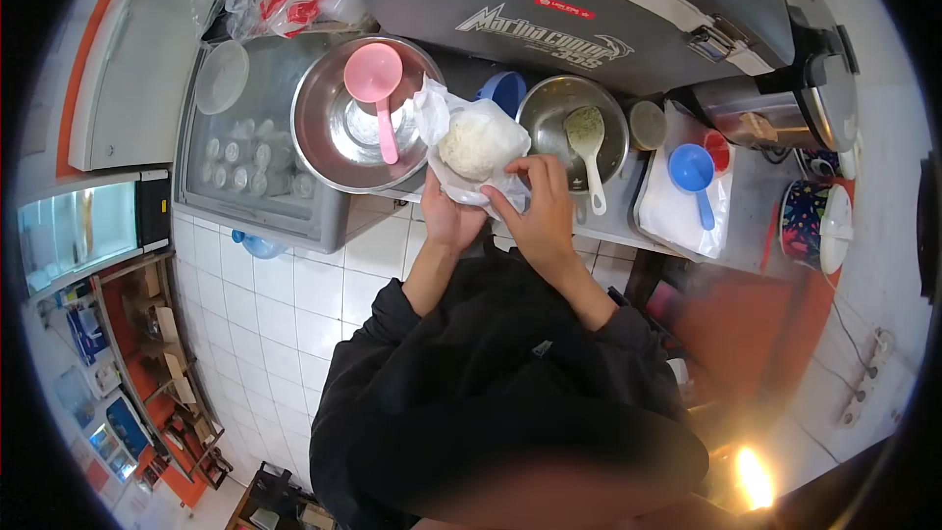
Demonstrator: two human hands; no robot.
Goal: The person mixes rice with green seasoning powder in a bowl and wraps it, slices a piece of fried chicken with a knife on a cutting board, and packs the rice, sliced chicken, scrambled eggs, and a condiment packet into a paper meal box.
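A rounded mound that looks like rice [471,149] lies in a crumpled white wrapper [432,108] in front of my chest. My left hand [453,211] bears the bundle from below, its fingers mostly hidden under the sheet. At the near right edge, my right hand [542,211] has its thumb and bent fingers closed on the wrapper. Left of the bundle, a pink dipper [375,79] rests in a wide steel bowl [314,128]. To the right, a white rice paddle [587,142] leans in a metal pot [535,108] with greenish residue on its blade.
A large grey cooler box [638,10] borders the counter at the back. Right of the pot, a blue ladle-like scoop [692,169] lies on white sheets in a tray [653,221]. A glass-topped freezer [260,118] holds several cups at left. A patterned container [800,226] stands far right.
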